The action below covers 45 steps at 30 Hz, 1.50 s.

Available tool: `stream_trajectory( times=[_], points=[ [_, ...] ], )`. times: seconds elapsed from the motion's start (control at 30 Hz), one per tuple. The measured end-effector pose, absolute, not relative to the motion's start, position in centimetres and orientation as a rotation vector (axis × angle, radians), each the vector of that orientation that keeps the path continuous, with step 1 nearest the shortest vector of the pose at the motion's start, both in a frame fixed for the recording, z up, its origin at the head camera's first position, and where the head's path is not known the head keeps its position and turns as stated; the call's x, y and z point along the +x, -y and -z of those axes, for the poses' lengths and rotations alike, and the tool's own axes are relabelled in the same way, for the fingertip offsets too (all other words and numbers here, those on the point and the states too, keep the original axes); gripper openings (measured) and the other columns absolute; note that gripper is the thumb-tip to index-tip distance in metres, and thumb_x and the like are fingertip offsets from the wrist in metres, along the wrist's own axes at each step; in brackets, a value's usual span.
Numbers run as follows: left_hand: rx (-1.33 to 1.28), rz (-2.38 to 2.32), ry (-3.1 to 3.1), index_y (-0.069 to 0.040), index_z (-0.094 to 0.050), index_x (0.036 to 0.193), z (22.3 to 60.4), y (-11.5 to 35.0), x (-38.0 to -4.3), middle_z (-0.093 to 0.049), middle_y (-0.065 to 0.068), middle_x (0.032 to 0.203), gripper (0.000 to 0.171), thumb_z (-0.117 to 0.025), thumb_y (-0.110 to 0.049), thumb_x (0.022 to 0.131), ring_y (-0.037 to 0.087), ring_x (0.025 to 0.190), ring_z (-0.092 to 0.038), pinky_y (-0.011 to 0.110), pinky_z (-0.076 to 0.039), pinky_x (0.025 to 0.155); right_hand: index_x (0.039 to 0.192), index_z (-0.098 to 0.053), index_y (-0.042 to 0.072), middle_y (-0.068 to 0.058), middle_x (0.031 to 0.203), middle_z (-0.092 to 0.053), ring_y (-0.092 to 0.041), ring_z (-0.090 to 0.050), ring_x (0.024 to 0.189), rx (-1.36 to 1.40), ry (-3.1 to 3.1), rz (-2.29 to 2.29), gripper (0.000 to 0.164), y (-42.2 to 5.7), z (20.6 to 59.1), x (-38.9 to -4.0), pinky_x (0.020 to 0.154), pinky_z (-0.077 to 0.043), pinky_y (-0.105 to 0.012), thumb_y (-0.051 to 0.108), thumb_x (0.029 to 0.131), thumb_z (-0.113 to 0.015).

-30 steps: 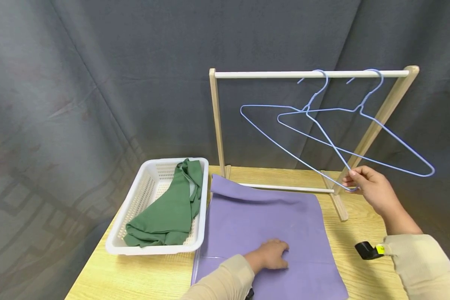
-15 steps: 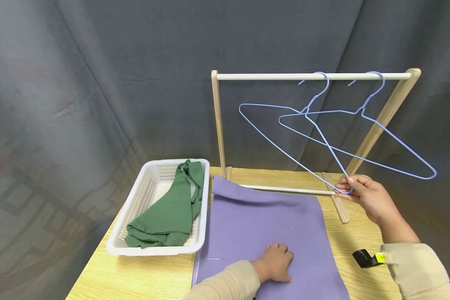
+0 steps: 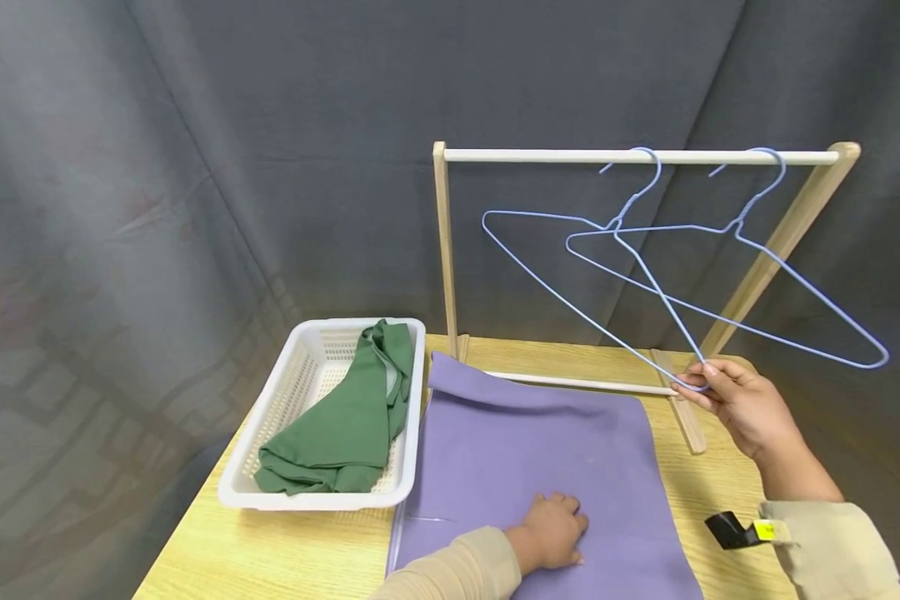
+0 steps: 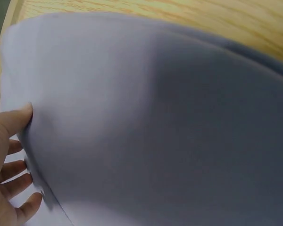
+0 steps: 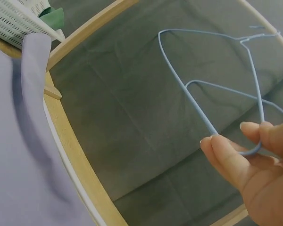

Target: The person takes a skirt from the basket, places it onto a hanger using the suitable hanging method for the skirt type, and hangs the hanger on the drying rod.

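My right hand (image 3: pixel 753 408) pinches the lower right corner of a blue wire hanger (image 3: pixel 532 214) between thumb and fingers. That hanger is hooked on the white rail (image 3: pixel 528 156) of a rack, turned at an angle to it. In the right wrist view the hanger corner (image 5: pixel 198 109) runs down into the fingertips. A second blue hanger (image 3: pixel 825 300) hangs to its right, untouched. My left hand (image 3: pixel 555 533) rests on a purple sheet (image 3: pixel 525 454) that lies on the table. In the left wrist view its fingers (image 4: pixel 19 186) are spread, touching the sheet.
A white perforated basket (image 3: pixel 307 501) stands to the left, with a folded green cloth (image 3: pixel 337 442) in it. The sheet's far edge curls up near the rack's lower white bar (image 3: pixel 585 382). The wooden table (image 3: pixel 195 550) reaches a grey curtain (image 3: pixel 330 233) behind.
My right hand keeps its grip and has drawn the hanger's corner slightly down, turning the hanger a little. My left hand has slid slightly over the sheet and lies flatter. The view shifts slightly.
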<state>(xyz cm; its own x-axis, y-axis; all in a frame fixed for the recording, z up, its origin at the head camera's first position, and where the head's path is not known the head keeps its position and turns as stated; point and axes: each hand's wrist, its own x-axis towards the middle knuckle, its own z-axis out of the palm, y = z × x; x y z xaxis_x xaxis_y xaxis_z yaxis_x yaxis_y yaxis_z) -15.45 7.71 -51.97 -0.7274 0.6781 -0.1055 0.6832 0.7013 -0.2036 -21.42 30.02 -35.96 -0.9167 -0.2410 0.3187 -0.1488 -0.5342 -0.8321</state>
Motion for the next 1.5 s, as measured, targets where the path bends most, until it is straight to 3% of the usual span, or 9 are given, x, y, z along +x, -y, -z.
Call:
stream_trajectory(
  times=[0.13, 0.33, 0.57, 0.77, 0.97, 1.13, 1.2, 1.4, 1.5],
  points=[
    [1.161, 0.363, -2.891, -0.034, -0.056, 0.102, 52.3, -7.9, -15.5, -0.048, -0.013, 0.099, 0.038, -0.055, -0.057, 0.072, 0.005, 0.092, -0.045, 0.028, -0.040, 0.073, 0.088, -0.058, -0.009, -0.017, 0.088, -0.057, -0.026, -0.059, 0.084, -0.606, -1.485, 2.679, 0.027, -31.7, 38.0, -22.7, 0.076, -0.045, -0.034, -0.008, 0.090, -0.030],
    [1.191, 0.371, -2.936, -0.035, -0.058, 0.098, 52.6, -7.8, -15.6, -0.049, -0.013, 0.092, 0.024, -0.056, -0.045, 0.077, 0.003, 0.083, -0.047, 0.024, -0.040, 0.064, 0.099, -0.052, -0.010, -0.020, 0.094, -0.057, -0.034, -0.055, 0.093, -0.694, -1.617, 2.670, 0.021, -39.8, 47.5, -29.5, 0.079, -0.041, -0.042, -0.006, 0.090, -0.033],
    [1.211, 0.374, -3.020, -0.036, -0.061, 0.089, 53.0, -7.9, -15.6, -0.047, -0.012, 0.076, 0.013, -0.058, -0.033, 0.077, 0.002, 0.069, -0.049, 0.021, -0.037, 0.051, 0.093, -0.052, -0.013, -0.020, 0.085, -0.058, -0.031, -0.058, 0.089, -0.674, -1.451, 2.786, 0.019, -34.2, 40.4, -24.3, 0.079, -0.043, -0.037, -0.005, 0.089, -0.036],
    [1.254, 0.343, -3.085, -0.035, -0.062, 0.081, 53.3, -7.9, -15.9, -0.043, -0.011, 0.067, 0.009, -0.059, -0.031, 0.074, 0.002, 0.058, -0.047, 0.019, -0.033, 0.041, 0.090, -0.054, -0.012, -0.019, 0.084, -0.059, -0.028, -0.060, 0.083, -0.679, -1.485, 2.831, 0.017, -32.0, 37.1, -22.0, 0.075, -0.045, -0.035, -0.004, 0.088, -0.039],
    [1.286, 0.298, -3.122, -0.031, -0.062, 0.072, 53.3, -7.9, -16.0, -0.044, -0.013, 0.063, 0.004, -0.060, -0.028, 0.073, 0.000, 0.057, -0.047, 0.018, -0.036, 0.041, 0.086, -0.055, -0.011, -0.018, 0.081, -0.060, -0.025, -0.061, 0.080, -0.635, -1.469, 2.886, 0.024, -31.2, 35.4, -21.1, 0.072, -0.046, -0.032, -0.007, 0.089, -0.032],
    [1.222, 0.231, -3.154, -0.029, -0.059, 0.066, 53.1, -7.9, -16.0, -0.051, -0.014, 0.060, 0.008, -0.060, -0.024, 0.071, 0.000, 0.056, -0.049, 0.019, -0.037, 0.041, 0.088, -0.055, -0.010, -0.018, 0.082, -0.060, -0.025, -0.061, 0.080, -0.596, -1.542, 2.880, 0.016, -32.2, 36.2, -21.0, 0.071, -0.046, -0.032, -0.004, 0.087, -0.039],
    [1.187, 0.207, -3.158, -0.028, -0.057, 0.063, 52.9, -7.8, -16.1, -0.052, -0.014, 0.059, 0.010, -0.060, -0.022, 0.071, 0.000, 0.055, -0.050, 0.019, -0.037, 0.040, 0.089, -0.055, -0.009, -0.018, 0.084, -0.061, -0.026, -0.061, 0.082, -0.621, -1.495, 2.878, 0.015, -34.4, 39.0, -22.2, 0.072, -0.047, -0.033, -0.002, 0.087, -0.042],
    [1.126, 0.145, -3.138, -0.026, -0.056, 0.064, 52.5, -7.9, -16.1, -0.054, -0.012, 0.060, 0.010, -0.061, -0.019, 0.069, 0.001, 0.056, -0.051, 0.020, -0.038, 0.042, 0.095, -0.055, -0.010, -0.020, 0.091, -0.060, -0.031, -0.058, 0.089, -0.590, -1.494, 2.847, 0.022, -39.3, 44.5, -23.8, 0.077, -0.044, -0.037, -0.003, 0.090, -0.035],
    [1.102, 0.172, -3.133, -0.025, -0.056, 0.063, 52.4, -8.2, -16.0, -0.053, -0.012, 0.059, 0.010, -0.062, -0.020, 0.070, 0.002, 0.055, -0.051, 0.020, -0.038, 0.041, 0.101, -0.049, -0.016, -0.025, 0.093, -0.058, -0.035, -0.055, 0.093, -0.628, -1.437, 2.851, 0.025, -39.5, 45.0, -23.1, 0.080, -0.041, -0.039, -0.008, 0.090, -0.028]
  ],
)
